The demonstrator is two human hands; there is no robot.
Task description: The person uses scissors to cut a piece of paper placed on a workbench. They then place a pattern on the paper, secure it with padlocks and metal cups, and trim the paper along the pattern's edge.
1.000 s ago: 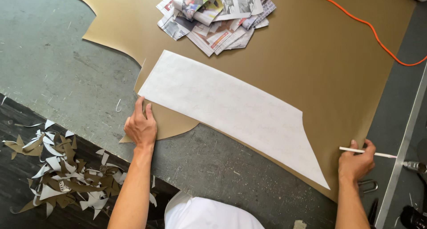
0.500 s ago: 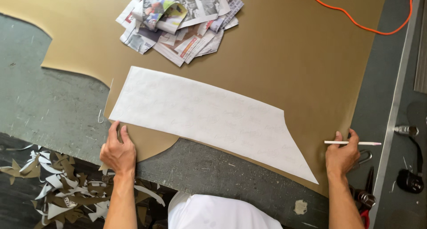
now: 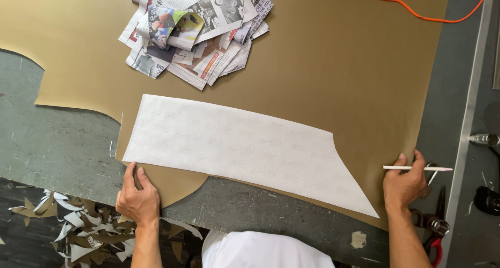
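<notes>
We note the white paper pattern (image 3: 245,151) lying flat on the tan sheet (image 3: 338,75), which covers most of the grey worktable (image 3: 57,143); the pattern runs from near the sheet's cut-away front-left edge to its front-right corner, long side roughly parallel w/ the table's front edge. Step in hand, as we judge it: positioning and holding the pattern down prior to marking round it. Left hand (image 3: 138,200) rests flat at the sheet's front edge, fingers (image 3: 129,173) spread and open, tips touching the pattern's front-left corner, gripping nothing. Right hand (image 3: 403,182) sits at the sheet's right edge, just beside the pattern's pointed right end but apart from it, fingers closed round a thin white marking stick (image 3: 416,168) held approx. level, tip pointing off the sheet toward the table's right edge. Next move, in our opinion, calls for steady downward pressure from the left so the pattern does not creep, and the stick brought to the pattern's edge. Also present: newspaper pile (image 3: 192,31) at sheet's far edge, orange cable (image 3: 416,15) far-right corner, offcuts (image 3: 78,231) below front-left edge.
</notes>
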